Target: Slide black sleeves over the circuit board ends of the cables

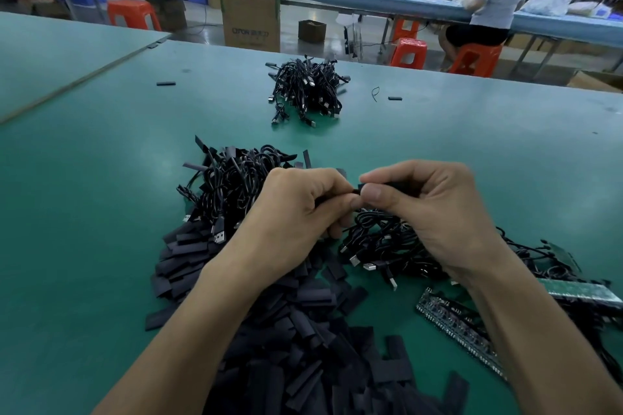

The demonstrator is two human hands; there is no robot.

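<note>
**Both hands meet over the sleeve pile**

Head view: your left hand [296,212] and right hand [435,212] meet fingertip to fingertip above the green table [101,212]. Your right thumb and forefinger pinch a black sleeve [397,187], and the other fingers curl beneath it. Your left thumb and forefinger pinch a dark cable end [354,191] right at the sleeve's mouth. Your fingers hide whether it has gone in. The other left fingers are folded toward the palm.

Under your forearms lies a heap of loose sleeves [303,330]. A tangle of cables [381,239] with silver USB plugs sits just below your right hand, and another cable pile [232,185] lies beyond your left hand. Green circuit board strips [451,317] lie by your right wrist. Farther out on the table rests a separate cable bundle [308,91].

Past the table edge stands a cardboard box [251,20]. It has grey printing low on its face, too blurred to read with certainty.
</note>
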